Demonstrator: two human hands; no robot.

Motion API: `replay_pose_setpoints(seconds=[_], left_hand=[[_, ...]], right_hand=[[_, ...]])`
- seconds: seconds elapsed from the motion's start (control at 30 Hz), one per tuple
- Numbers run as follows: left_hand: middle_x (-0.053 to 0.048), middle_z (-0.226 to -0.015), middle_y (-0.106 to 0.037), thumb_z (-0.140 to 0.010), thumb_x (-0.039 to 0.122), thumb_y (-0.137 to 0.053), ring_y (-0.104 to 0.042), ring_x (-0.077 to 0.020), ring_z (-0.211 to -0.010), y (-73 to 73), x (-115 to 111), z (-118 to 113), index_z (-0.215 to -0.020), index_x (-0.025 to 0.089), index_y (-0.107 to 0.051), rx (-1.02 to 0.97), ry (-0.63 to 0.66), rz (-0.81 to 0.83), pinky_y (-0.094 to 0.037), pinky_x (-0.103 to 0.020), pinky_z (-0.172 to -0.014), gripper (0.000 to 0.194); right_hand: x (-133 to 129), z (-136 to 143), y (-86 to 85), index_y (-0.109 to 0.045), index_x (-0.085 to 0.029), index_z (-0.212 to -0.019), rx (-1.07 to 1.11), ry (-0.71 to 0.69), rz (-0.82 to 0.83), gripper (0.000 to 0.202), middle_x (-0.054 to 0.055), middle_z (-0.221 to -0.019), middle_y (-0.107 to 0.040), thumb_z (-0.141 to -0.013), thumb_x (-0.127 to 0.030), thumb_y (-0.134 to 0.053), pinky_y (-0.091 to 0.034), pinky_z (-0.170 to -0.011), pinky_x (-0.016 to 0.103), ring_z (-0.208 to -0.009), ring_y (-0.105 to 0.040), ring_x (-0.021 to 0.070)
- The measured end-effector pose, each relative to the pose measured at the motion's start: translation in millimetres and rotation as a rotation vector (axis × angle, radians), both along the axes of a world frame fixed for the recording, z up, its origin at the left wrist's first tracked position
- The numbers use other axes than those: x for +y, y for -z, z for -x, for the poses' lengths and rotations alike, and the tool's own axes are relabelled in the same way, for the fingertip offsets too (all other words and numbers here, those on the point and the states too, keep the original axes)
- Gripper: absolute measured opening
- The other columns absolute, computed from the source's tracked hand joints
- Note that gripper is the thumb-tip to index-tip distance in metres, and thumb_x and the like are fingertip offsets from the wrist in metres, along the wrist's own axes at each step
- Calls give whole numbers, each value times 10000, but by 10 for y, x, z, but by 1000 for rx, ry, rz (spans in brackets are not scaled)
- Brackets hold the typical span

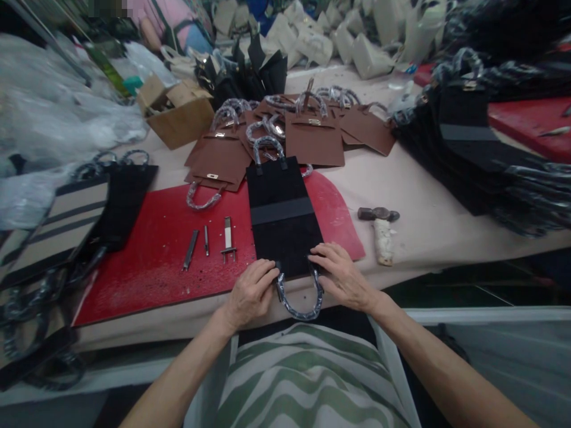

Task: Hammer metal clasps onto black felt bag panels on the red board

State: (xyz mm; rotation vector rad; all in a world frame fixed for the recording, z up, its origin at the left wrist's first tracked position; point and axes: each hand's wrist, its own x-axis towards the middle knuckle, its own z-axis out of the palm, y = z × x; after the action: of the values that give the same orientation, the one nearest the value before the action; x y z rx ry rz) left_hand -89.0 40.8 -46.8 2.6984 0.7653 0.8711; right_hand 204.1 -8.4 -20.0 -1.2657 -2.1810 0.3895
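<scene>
A flat black bag panel with a grey band across its middle lies in front of me. It has a plastic-wrapped handle at the near end and another at the far end. My left hand is closed at the near left corner, its fingertips pinching by the handle's base. On the other side, my right hand grips the near right corner, fingers over the edge and beside the handle. Both thumbs are partly hidden. Beneath the panel is a red board.
A slotted metal tool and two slim metal tools lie on the board's left. A hammer rests at right. Brown bag pieces cover the back, near a cardboard box. Black panels are stacked right; striped panels lie left.
</scene>
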Motion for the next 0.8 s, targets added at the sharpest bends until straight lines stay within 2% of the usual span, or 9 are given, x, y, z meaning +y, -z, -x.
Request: replay_pose_setpoints(seconds=[0.1,0.27,0.5,0.6,0.7,0.8], left_hand=[[-138,-1298,-633,-860,30,-537,-573,-276,-1263,4,11,-33,-1289,192,-588,-26,-32,43,-495,-495,-1105,461],[-137,-1284,-628,-865,44,-538,-575,-281,-1237,-59,30,-153,-1247,195,-600,-60,-75,122,-519,-499,-1066,416],[-147,-1342,-603,-867,59,-528,-552,-262,-1293,-181,-33,-132,-1315,188,-538,-155,-131,213,-502,-488,-1097,466],[-141,-1288,-633,-855,63,-531,-587,-247,-1242,-256,9,-59,-1275,185,-565,-177,-236,179,-521,-449,-1071,438],[-124,-1170,-676,-879,93,-524,-633,-229,-1138,-354,142,98,-1161,184,-629,-180,-391,120,-546,-402,-1003,315],[-95,-991,-701,-913,172,-513,-665,-212,-977,-480,354,351,-972,188,-680,-183,-659,113,-556,-354,-892,178]], right_hand=[[-16,43,52,-483,-149,-1415,-41,53,6,555,167,-1469,-475,-909,-350,-590,-297,-1172,594,-1413,-355,337],[78,140,39,-518,-125,-1371,-87,199,17,511,186,-1445,-491,-901,-313,-586,-320,-1176,567,-1402,-383,333],[123,188,20,-517,-141,-1373,-156,237,-8,519,177,-1441,-483,-883,-295,-594,-347,-1153,570,-1382,-396,349],[175,149,79,-517,-159,-1368,-155,221,-39,488,168,-1420,-497,-908,-319,-558,-374,-1127,568,-1361,-416,354],[240,111,155,-517,-159,-1364,-157,208,-73,491,172,-1408,-501,-913,-351,-545,-395,-1101,566,-1338,-438,362],[280,91,196,-522,-152,-1359,-174,195,-83,500,178,-1401,-503,-907,-366,-544,-405,-1086,560,-1323,-450,364]])
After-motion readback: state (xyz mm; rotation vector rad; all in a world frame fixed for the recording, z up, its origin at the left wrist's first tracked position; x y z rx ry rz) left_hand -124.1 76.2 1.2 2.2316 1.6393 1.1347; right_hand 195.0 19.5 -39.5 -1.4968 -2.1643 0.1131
